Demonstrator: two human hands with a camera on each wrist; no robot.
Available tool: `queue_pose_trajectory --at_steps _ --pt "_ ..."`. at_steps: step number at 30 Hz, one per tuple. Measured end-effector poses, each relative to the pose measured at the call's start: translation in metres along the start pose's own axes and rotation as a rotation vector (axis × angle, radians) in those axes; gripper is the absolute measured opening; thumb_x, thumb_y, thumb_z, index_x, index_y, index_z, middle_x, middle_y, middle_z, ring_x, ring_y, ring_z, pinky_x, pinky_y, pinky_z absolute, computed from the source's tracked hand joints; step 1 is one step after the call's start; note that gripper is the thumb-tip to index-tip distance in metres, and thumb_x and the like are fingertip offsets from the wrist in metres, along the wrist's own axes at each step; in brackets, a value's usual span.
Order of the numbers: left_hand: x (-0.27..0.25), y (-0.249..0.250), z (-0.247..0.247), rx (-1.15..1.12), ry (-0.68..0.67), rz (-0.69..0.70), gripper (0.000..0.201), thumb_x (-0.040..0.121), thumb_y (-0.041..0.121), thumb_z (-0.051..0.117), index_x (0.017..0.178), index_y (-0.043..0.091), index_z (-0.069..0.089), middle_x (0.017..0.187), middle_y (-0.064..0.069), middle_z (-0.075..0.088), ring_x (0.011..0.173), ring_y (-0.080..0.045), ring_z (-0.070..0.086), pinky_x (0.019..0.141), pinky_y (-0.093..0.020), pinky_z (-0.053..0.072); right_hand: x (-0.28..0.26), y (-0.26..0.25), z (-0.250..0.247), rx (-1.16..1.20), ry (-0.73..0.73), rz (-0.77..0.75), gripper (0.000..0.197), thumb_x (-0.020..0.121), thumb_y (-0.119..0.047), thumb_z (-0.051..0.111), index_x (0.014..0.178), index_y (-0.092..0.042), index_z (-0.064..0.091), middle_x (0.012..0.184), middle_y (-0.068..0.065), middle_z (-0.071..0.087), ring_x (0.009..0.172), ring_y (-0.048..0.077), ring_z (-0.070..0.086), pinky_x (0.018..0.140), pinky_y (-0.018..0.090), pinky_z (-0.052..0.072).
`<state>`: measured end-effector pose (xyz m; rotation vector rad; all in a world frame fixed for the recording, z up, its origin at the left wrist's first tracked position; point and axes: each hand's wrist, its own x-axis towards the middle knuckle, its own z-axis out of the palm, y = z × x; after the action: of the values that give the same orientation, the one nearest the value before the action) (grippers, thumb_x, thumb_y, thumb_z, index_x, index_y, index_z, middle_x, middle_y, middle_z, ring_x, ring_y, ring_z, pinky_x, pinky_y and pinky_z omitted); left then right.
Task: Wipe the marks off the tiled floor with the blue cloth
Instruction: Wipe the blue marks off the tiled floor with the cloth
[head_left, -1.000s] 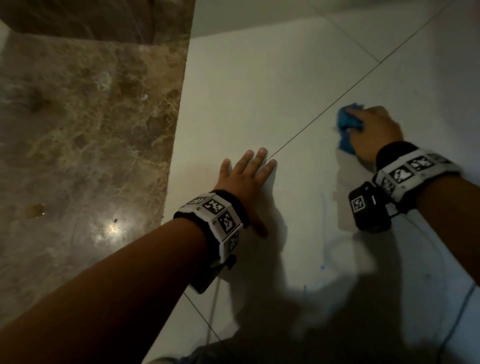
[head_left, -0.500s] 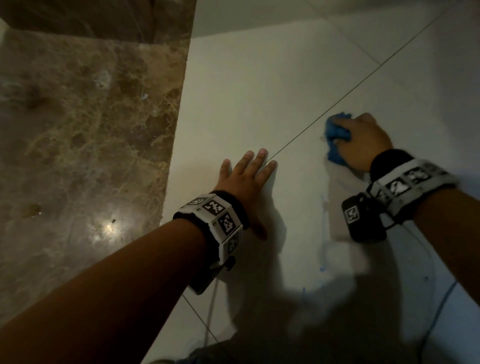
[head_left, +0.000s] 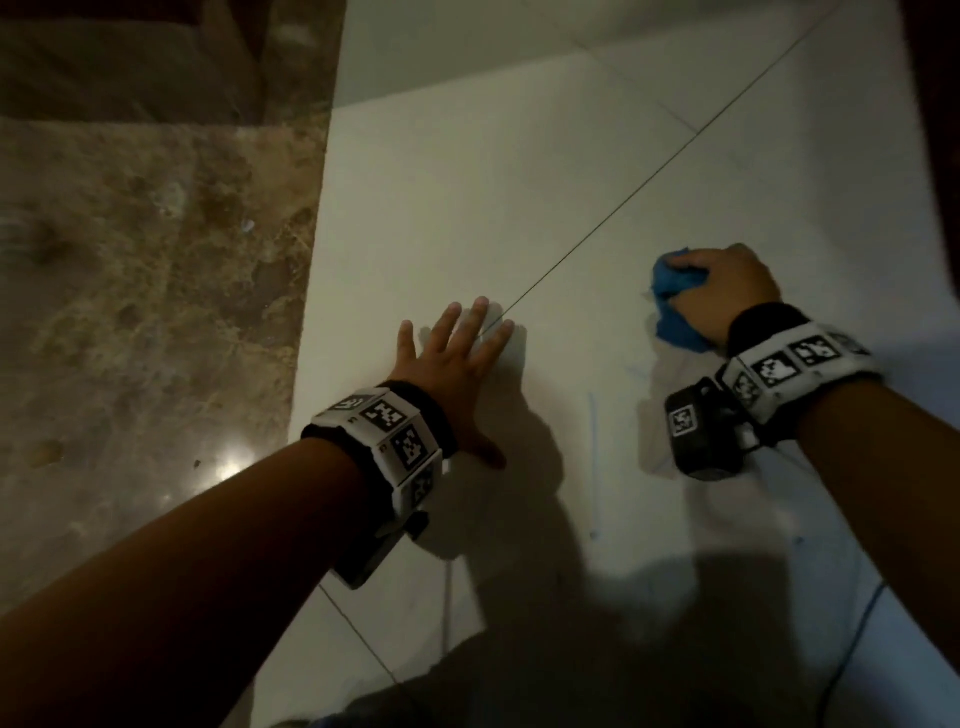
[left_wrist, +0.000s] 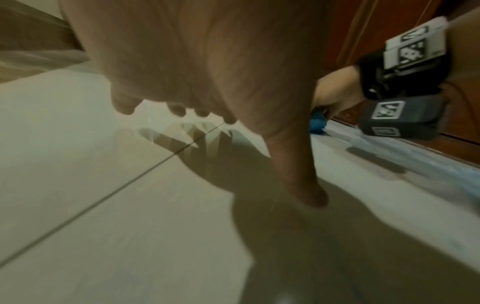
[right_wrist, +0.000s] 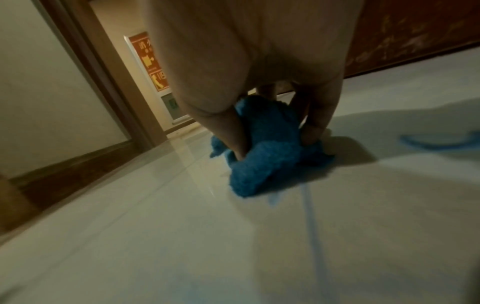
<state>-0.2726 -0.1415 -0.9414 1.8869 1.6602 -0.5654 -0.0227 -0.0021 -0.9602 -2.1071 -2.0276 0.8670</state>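
Observation:
My right hand (head_left: 727, 291) grips the bunched blue cloth (head_left: 675, 306) and holds it down on the white tiled floor (head_left: 519, 208). In the right wrist view the thumb and fingers curl round the blue cloth (right_wrist: 272, 148), which touches the tile. Faint blue marks (head_left: 592, 447) run on the tile nearer to me than the cloth; a blue line (right_wrist: 310, 216) starts at the cloth's near edge and a curved blue smear (right_wrist: 439, 142) lies to its right. My left hand (head_left: 457, 358) lies flat on the floor with fingers spread, to the left of the cloth, by a grout line (head_left: 623, 208).
A brown marble strip (head_left: 145, 312) borders the white tiles on the left. A dark wooden panel (right_wrist: 415, 33) stands behind the cloth, and a doorway frame (right_wrist: 103, 82) to the left. A thin blue cable (head_left: 857, 639) lies at the lower right.
My right hand has slid the cloth across the tile, first left and toward me, then slightly back to the right. The left hand has stayed planted on the floor.

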Motion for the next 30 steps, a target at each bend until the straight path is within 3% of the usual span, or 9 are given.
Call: queue_pose_trajectory --at_steps 5,11,14,17,19,22,25,27,30 --pt "-0.007 0.035 -0.037 -0.061 0.080 -0.035 0.126 0.070 0.068 0.068 0.150 0.027 -0.022 0.156 0.002 -0.030 0.146 -0.023 -0.022 0.116 -0.053 -0.004 -0.001 -0.022 0.015 -0.032 0.036 -0.044 0.047 0.086 -0.007 0.055 0.133 -0.015 0.051 0.139 0.018 0.037 0.119 0.042 0.042 0.105 0.039 0.036" --pt "-0.038 0.062 -0.071 -0.033 -0.045 -0.084 0.124 0.072 0.064 0.070 0.150 0.029 -0.019 0.156 0.003 -0.030 0.145 -0.022 -0.022 0.116 -0.055 -0.005 -0.050 -0.046 0.036 -0.001 -0.069 -0.157 0.047 0.088 -0.011 0.053 0.135 -0.019 0.047 0.138 0.011 0.040 0.115 0.039 0.043 0.097 0.039 0.037" --pt "-0.018 0.053 -0.079 -0.035 -0.021 -0.100 0.125 0.072 0.062 0.072 0.151 0.027 -0.018 0.158 0.002 -0.026 0.146 -0.022 -0.020 0.116 -0.056 -0.005 -0.049 -0.061 0.041 -0.022 -0.124 -0.293 0.046 0.089 -0.010 0.051 0.133 -0.024 0.049 0.135 0.007 0.042 0.116 0.035 0.038 0.100 0.036 0.034" --pt "0.023 0.041 -0.074 0.010 -0.042 -0.059 0.130 0.069 0.062 0.074 0.151 0.024 -0.019 0.158 0.000 -0.026 0.146 -0.024 -0.019 0.115 -0.057 -0.005 -0.010 -0.063 0.029 -0.026 -0.157 -0.379 0.047 0.087 -0.008 0.051 0.130 -0.025 0.052 0.127 0.008 0.044 0.115 0.033 0.040 0.103 0.035 0.032" --pt "0.047 0.034 -0.069 0.110 -0.047 0.024 0.134 0.066 0.063 0.076 0.151 0.022 -0.019 0.158 -0.002 -0.026 0.146 -0.025 -0.019 0.114 -0.058 -0.004 0.017 -0.047 0.013 -0.040 -0.073 -0.298 0.045 0.085 -0.008 0.056 0.129 -0.020 0.055 0.128 0.016 0.045 0.115 0.037 0.046 0.104 0.039 0.034" --pt "0.067 0.034 -0.065 0.243 -0.028 0.149 0.139 0.060 0.065 0.078 0.151 0.022 -0.018 0.157 -0.004 -0.027 0.146 -0.027 -0.020 0.114 -0.059 -0.004 0.029 -0.007 -0.015 -0.014 0.090 -0.006 0.045 0.090 -0.010 0.052 0.134 -0.017 0.050 0.136 0.020 0.040 0.121 0.038 0.044 0.106 0.038 0.034" --pt "0.078 0.038 -0.062 0.248 -0.064 0.232 0.142 0.058 0.061 0.082 0.151 0.023 -0.019 0.157 -0.003 -0.028 0.146 -0.026 -0.020 0.115 -0.056 -0.001 0.012 0.010 -0.017 -0.012 0.091 0.106 0.044 0.093 -0.014 0.049 0.137 -0.015 0.045 0.141 0.019 0.035 0.123 0.037 0.042 0.106 0.034 0.031" --pt "0.085 0.042 -0.060 0.236 -0.095 0.258 0.145 0.056 0.059 0.084 0.150 0.024 -0.021 0.156 -0.002 -0.030 0.146 -0.027 -0.019 0.116 -0.055 0.002 -0.005 0.003 0.001 -0.033 0.079 0.029 0.044 0.093 -0.018 0.050 0.137 -0.016 0.045 0.140 0.016 0.037 0.122 0.035 0.043 0.107 0.033 0.029" --pt "0.091 0.042 -0.056 0.275 -0.100 0.255 0.146 0.056 0.059 0.084 0.150 0.022 -0.022 0.155 -0.004 -0.032 0.145 -0.029 -0.020 0.116 -0.055 0.002 -0.032 -0.012 0.027 -0.067 0.059 -0.246 0.042 0.090 -0.022 0.055 0.132 -0.019 0.052 0.127 0.013 0.049 0.110 0.038 0.047 0.103 0.041 0.034"
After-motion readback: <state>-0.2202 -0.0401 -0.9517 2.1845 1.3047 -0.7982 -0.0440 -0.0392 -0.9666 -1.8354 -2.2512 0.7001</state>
